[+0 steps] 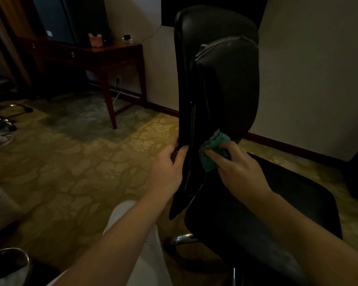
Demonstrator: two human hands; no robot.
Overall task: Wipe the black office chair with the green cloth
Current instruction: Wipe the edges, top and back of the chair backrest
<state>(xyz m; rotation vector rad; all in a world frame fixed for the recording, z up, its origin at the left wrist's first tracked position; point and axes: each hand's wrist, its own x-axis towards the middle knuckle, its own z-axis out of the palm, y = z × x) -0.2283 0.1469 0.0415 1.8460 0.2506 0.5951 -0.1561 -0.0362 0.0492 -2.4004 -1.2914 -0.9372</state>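
Head view shows a wooden desk [116, 52] at ten o'clock on the patterned carpet [70, 162]. The backrest [183, 96] edge hides part of my left hand [170, 164], which grips this edge near the centre, thumb in front. My right hand [240, 166], at three o'clock from it, holds the bunched green cloth [212, 149] pressed on the black office chair [227, 89], which stands at one o'clock, dark and glossy.
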